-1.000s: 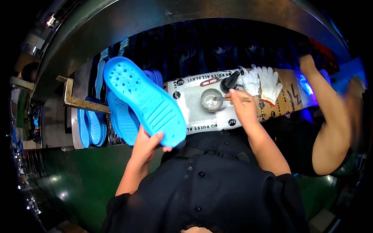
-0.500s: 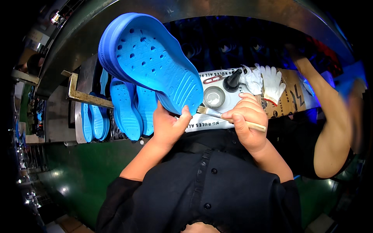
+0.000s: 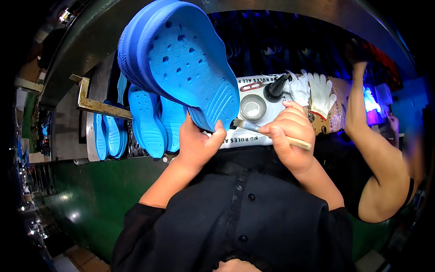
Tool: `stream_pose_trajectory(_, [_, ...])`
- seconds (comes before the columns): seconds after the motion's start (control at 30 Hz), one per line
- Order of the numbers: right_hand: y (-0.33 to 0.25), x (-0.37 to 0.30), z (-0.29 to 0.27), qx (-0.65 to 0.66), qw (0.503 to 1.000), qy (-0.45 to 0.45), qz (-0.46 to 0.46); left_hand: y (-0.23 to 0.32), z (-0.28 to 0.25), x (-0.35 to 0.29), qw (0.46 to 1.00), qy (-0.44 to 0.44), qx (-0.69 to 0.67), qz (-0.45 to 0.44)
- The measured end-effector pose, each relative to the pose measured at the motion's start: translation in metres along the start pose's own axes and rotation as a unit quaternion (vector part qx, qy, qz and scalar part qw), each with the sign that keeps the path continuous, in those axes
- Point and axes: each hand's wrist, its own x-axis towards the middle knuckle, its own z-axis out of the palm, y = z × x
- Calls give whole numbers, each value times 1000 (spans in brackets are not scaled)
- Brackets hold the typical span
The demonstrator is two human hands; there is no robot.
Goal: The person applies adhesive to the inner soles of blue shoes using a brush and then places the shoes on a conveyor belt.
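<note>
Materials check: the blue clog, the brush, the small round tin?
Clog: looks like moulded foam or soft plastic, matte blue; one seamless piece with punched holes and a ribbed end.
Brush: pale handle, probably wood, unpainted; dark bristles at the tip, a metal band likely but too small to tell.
Tin: seems metal, with a shiny grey rim; contents unclear.

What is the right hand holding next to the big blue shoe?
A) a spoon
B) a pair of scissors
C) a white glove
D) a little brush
D: the right hand grips a little brush with a pale wooden handle, its bristles pointing toward the blue shoe that the left hand holds up.
</note>
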Motion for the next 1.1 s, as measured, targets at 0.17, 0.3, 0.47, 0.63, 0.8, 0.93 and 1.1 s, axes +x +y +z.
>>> stream_pose_trajectory(0.17, [-1,-2,-2,-68,998,-7,-12,3,-2,0,998,-5,51,47])
stream_pose_trajectory(0.3, [-2,-6,-4,-21,999,25,0,-2,-2,-2,998,4,42,41])
stream_pose_trajectory(0.47, [-4,-7,1,-30,998,-41,-32,-2,1,-4,998,15,23,48])
stream_pose_trajectory(0.63, [0,-10,-1,16,1000,27,-2,-8,3,-4,996,31,8,83])
stream_pose_trajectory(0.8, [-8,-2,4,-15,999,-19,-21,-7,5,-6,997,20,21,78])
stream_pose_trajectory(0.93, [-8,-5,-1,-35,999,-39,2,-13,3,-2,991,26,1,130])
stream_pose_trajectory(1.1, [-8,2,-1,0,1000,29,4,-10,2,1,982,27,54,181])
